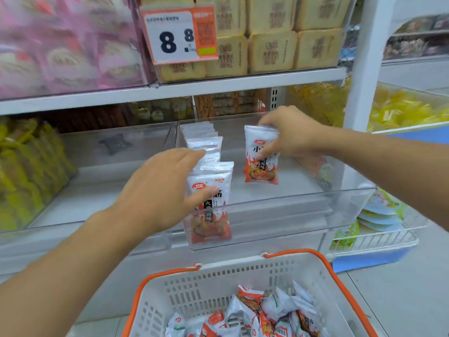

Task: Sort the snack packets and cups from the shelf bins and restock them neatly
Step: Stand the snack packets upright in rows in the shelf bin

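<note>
The right hand (pixel 289 135) has a curled grip on an upright white-and-red foil snack packet (pixel 261 154), pinched at its top edge over the bare right half of the clear plastic shelf bin (pixel 279 198). The left hand (pixel 165 188) lies with nearly straight fingers against the standing row of matching packets (pixel 209 183) at the bin's left side, thumb across the front one. If that hand eases off, the row will probably topple forward. More packets wait in the white orange-handled shopping basket (pixel 213 285) below.
</note>
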A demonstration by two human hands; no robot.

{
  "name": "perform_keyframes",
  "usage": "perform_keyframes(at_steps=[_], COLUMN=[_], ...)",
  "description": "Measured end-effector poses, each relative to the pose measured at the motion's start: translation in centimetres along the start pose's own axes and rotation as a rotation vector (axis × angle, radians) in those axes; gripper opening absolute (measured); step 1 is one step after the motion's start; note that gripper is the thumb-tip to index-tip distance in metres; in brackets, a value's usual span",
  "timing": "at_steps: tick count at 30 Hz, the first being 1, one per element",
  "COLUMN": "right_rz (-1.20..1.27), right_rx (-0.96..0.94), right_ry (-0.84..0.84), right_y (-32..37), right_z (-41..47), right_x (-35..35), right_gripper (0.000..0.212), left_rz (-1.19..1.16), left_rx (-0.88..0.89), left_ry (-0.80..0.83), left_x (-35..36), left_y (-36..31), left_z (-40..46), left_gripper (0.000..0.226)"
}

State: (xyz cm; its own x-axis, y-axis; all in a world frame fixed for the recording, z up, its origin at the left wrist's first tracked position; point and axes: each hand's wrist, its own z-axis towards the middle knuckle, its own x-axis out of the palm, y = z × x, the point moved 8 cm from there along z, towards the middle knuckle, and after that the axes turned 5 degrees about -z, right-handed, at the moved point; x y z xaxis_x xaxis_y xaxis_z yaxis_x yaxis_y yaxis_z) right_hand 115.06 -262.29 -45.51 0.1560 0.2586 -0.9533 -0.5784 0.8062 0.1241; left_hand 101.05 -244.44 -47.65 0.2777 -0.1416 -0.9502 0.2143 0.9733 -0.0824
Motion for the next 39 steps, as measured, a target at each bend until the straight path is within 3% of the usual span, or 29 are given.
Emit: perform_keyframes(at_steps=[4, 8, 13, 18, 23, 26, 31, 35, 37, 39], right_rz=[-0.027, 0.008, -0.008, -0.067, 0.334, 0.382, 0.017, -0.021, -0.047, 0.007], right_rx=[0.093, 0.073, 0.064, 0.181, 0.29, 0.335, 0.298, 0.186, 0.116, 0.062], right_ry=[0.132, 0.153, 0.088, 0.106, 0.076, 0.078, 0.102, 0.066, 0.274, 0.66], right_y=[-0.4, -0.4, -0.9, -1.4, -1.1, -0.6, -0.9, 0.8, 2.6, 5.1], right_z=[7.2, 10.7, 11.1, 10.9, 10.5, 9.7, 5.3, -1.7, -5.6, -9.9], right_x=[5.0, 6.6, 5.0, 4.4, 6.3, 6.5, 2.1, -2.9, -3.8, -1.3], right_gripper=[0.071, 0.093, 0.081, 0.077, 0.09, 0.091, 0.058, 0.019, 0.02, 0.014], left_rz=[0.013, 0.064, 0.053, 0.06, 0.079, 0.05, 0.011, 0.004, -0.015, -0.075], left_rx=[0.01, 0.092, 0.125, 0.117, 0.118, 0.101, 0.109, 0.153, 0.269, 0.395], left_ry=[-0.016, -0.064, -0.045, -0.038, -0.068, -0.036, -0.031, -0.151, -0.356, -0.523], left_x=[0.4, 0.7, 1.2, 1.2, 0.9, 0.9, 0.8, 0.0, -1.8, -2.5], left_y=[0.8, 0.9, 1.2, 1.1, 0.9, 0.8, 0.7, -0.1, -1.8, -4.4], left_z=[0.3, 0.4, 0.7, 0.5, 0.4, 0.5, 0.5, -0.4, -2.0, -4.7], left_gripper=[0.084, 0.078, 0.074, 0.075, 0.078, 0.08, 0.081, 0.073, 0.048, 0.025])
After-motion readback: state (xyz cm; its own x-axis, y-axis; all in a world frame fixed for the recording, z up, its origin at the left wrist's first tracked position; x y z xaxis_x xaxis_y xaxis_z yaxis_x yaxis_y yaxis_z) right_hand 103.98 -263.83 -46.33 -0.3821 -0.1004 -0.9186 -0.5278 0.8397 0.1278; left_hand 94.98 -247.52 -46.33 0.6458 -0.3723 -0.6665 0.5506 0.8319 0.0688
